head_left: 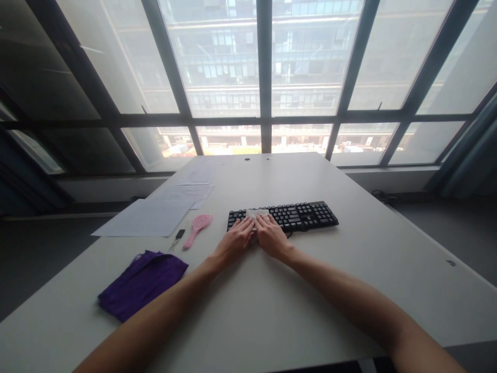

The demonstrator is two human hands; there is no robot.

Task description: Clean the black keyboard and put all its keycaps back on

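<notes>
A black keyboard (298, 216) lies across the middle of the white table. On its left part rests a small white cloth or tissue (256, 212). My left hand (236, 237) and my right hand (271, 234) lie side by side on the keyboard's left end, nearly touching. Their fingers point forward, stretched out and flat, with the fingertips on the near part of the white piece. The keys beneath the hands are hidden.
Left of the keyboard lie a pink hairbrush (199, 225), a small black item (179, 234), a purple cloth bag (143, 282) and several paper sheets (145, 217). Windows stand beyond the table (287, 181). A dark object shows at the bottom edge.
</notes>
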